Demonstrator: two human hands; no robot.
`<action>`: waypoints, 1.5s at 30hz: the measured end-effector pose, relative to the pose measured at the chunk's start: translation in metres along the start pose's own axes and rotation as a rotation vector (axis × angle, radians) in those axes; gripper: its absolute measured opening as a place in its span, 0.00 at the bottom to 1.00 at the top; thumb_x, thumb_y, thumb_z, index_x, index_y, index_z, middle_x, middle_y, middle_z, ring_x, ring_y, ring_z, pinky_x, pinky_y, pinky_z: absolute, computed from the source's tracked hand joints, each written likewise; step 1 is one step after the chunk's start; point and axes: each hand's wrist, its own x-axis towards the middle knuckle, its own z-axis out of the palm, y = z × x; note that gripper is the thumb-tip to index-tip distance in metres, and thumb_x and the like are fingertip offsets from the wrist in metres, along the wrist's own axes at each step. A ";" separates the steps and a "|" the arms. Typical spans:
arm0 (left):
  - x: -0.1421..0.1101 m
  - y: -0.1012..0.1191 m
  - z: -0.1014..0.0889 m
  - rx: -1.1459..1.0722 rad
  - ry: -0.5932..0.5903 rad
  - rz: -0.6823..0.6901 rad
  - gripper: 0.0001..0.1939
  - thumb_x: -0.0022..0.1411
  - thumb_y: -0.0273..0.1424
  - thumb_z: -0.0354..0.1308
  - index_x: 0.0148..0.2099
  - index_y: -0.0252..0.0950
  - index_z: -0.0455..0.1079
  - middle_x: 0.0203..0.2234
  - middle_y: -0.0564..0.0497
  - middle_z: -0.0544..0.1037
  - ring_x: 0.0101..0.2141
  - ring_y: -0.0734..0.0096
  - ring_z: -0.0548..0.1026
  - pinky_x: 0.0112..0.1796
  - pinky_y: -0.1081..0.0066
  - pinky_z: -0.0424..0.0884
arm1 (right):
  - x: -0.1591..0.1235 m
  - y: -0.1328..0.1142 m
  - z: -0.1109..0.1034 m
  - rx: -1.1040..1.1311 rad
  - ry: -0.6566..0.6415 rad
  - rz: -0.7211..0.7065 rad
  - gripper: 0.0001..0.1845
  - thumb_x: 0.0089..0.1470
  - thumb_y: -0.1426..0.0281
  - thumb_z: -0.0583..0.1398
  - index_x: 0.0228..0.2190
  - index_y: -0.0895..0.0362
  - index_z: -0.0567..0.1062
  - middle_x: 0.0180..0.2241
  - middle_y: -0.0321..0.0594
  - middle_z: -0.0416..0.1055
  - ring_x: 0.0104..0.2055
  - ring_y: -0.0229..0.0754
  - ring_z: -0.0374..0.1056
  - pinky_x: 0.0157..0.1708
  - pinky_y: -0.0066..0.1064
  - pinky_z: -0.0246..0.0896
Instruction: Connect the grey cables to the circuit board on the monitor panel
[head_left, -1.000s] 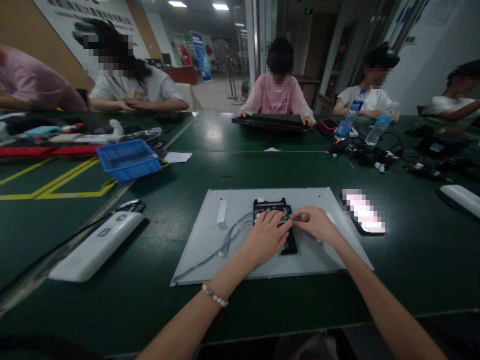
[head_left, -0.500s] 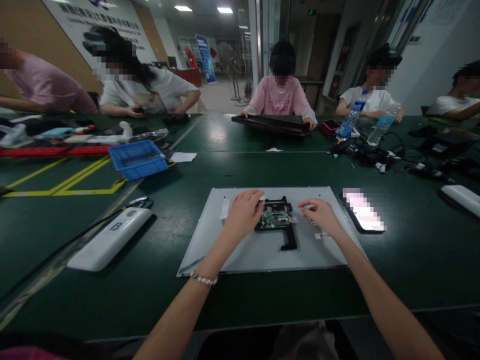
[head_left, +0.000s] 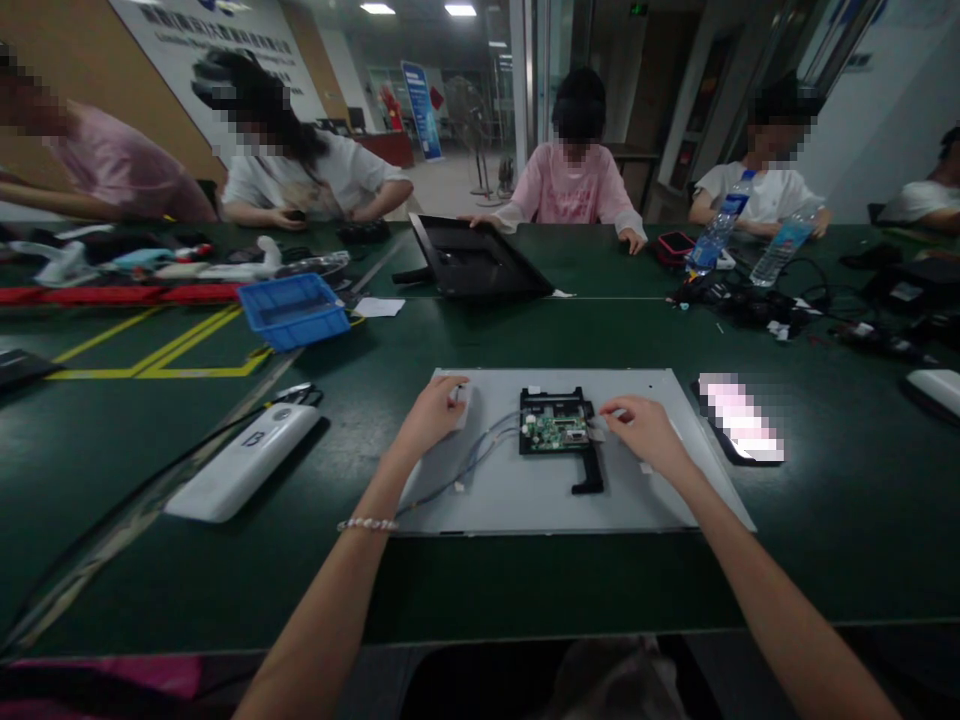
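Note:
A pale grey flat panel [head_left: 555, 505], apparently the back of a display, lies on the table before me. A green circuit board [head_left: 556, 430] in a black bracket [head_left: 589, 475] sits on it, with thin grey-blue wires [head_left: 480, 455] running left towards my wrist. My left hand [head_left: 429, 415] rests at the panel's upper left beside a white strip [head_left: 463, 408], fingers curled; what they grip is hidden. Beside the board's right edge, my right hand [head_left: 641, 428] has thumb and finger pinched near a small pale tab [head_left: 597, 430]. Whether it holds the tab is unclear.
A phone [head_left: 739, 420] lies right of the panel, a white power bank [head_left: 247, 460] with a cable to the left. Farther back are a blue bin [head_left: 294, 310], bottles [head_left: 721, 222] and tangled cables. Across the table, a person's hand steadies a black screen frame [head_left: 480, 260].
My left hand has moved left from the board to the panel's upper left, uncovering the wires. My right hand stays by the board. The person opposite has tilted the black frame up and leftwards.

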 end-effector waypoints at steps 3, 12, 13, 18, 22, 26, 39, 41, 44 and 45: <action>0.001 -0.001 0.001 0.016 0.012 0.006 0.20 0.55 0.27 0.50 0.51 0.34 0.67 0.41 0.46 0.72 0.31 0.71 0.71 0.37 0.71 0.67 | -0.002 -0.004 0.001 -0.054 -0.007 -0.036 0.10 0.50 0.72 0.55 0.32 0.56 0.77 0.34 0.39 0.74 0.29 0.38 0.68 0.35 0.31 0.62; -0.005 0.007 -0.027 -0.256 0.002 -0.090 0.12 0.55 0.37 0.54 0.35 0.35 0.73 0.30 0.50 0.77 0.33 0.67 0.73 0.36 0.70 0.66 | -0.008 -0.018 -0.003 -0.166 0.035 -0.094 0.10 0.52 0.74 0.54 0.33 0.56 0.75 0.35 0.40 0.73 0.31 0.39 0.68 0.38 0.32 0.61; -0.007 0.010 -0.032 -0.344 0.004 -0.122 0.12 0.55 0.38 0.54 0.35 0.35 0.72 0.31 0.50 0.77 0.33 0.67 0.73 0.35 0.70 0.67 | -0.008 -0.020 -0.003 -0.165 0.041 -0.100 0.10 0.52 0.74 0.54 0.33 0.56 0.75 0.35 0.40 0.73 0.32 0.40 0.68 0.38 0.33 0.61; -0.019 0.026 -0.042 -0.566 -0.026 -0.190 0.13 0.53 0.40 0.57 0.36 0.35 0.72 0.32 0.50 0.76 0.33 0.68 0.73 0.36 0.70 0.68 | -0.010 -0.027 0.000 -0.139 0.060 -0.137 0.11 0.53 0.74 0.53 0.34 0.56 0.75 0.37 0.41 0.73 0.35 0.41 0.68 0.39 0.33 0.61; -0.023 0.034 -0.033 -0.533 -0.154 -0.125 0.11 0.53 0.37 0.56 0.34 0.35 0.72 0.29 0.50 0.76 0.31 0.69 0.73 0.35 0.69 0.67 | -0.011 -0.031 0.003 -0.134 0.047 -0.158 0.11 0.54 0.74 0.53 0.35 0.55 0.74 0.37 0.41 0.72 0.38 0.42 0.68 0.39 0.33 0.61; -0.022 0.037 -0.028 -0.410 -0.217 -0.037 0.09 0.53 0.34 0.55 0.32 0.35 0.73 0.28 0.50 0.76 0.30 0.69 0.72 0.36 0.69 0.67 | -0.013 -0.034 0.005 -0.148 -0.004 -0.199 0.12 0.55 0.75 0.52 0.36 0.55 0.74 0.38 0.40 0.72 0.41 0.42 0.68 0.41 0.34 0.61; -0.028 0.035 -0.035 -0.094 -0.102 -0.059 0.16 0.51 0.38 0.57 0.43 0.38 0.71 0.39 0.49 0.75 0.33 0.67 0.70 0.34 0.69 0.65 | -0.012 -0.035 0.004 -0.180 -0.014 -0.206 0.13 0.54 0.76 0.52 0.36 0.55 0.75 0.38 0.41 0.72 0.39 0.42 0.68 0.39 0.34 0.62; -0.028 0.037 -0.038 -0.092 -0.086 -0.014 0.14 0.54 0.36 0.55 0.42 0.37 0.70 0.38 0.50 0.74 0.34 0.68 0.70 0.35 0.69 0.65 | -0.012 -0.035 0.004 -0.190 -0.018 -0.206 0.13 0.54 0.75 0.52 0.36 0.55 0.75 0.38 0.41 0.72 0.39 0.42 0.68 0.39 0.34 0.62; -0.029 0.043 -0.039 -0.097 -0.204 0.083 0.09 0.56 0.35 0.53 0.36 0.37 0.69 0.31 0.52 0.73 0.32 0.70 0.69 0.34 0.71 0.64 | -0.012 -0.034 0.005 -0.205 -0.026 -0.202 0.12 0.55 0.75 0.52 0.36 0.55 0.75 0.38 0.40 0.72 0.39 0.42 0.68 0.39 0.34 0.62; -0.030 0.044 -0.038 -0.097 -0.262 0.114 0.08 0.56 0.35 0.53 0.35 0.37 0.69 0.29 0.52 0.72 0.31 0.70 0.69 0.34 0.71 0.63 | -0.012 -0.034 0.005 -0.208 -0.029 -0.198 0.12 0.55 0.75 0.52 0.36 0.54 0.75 0.38 0.40 0.72 0.39 0.42 0.68 0.39 0.34 0.62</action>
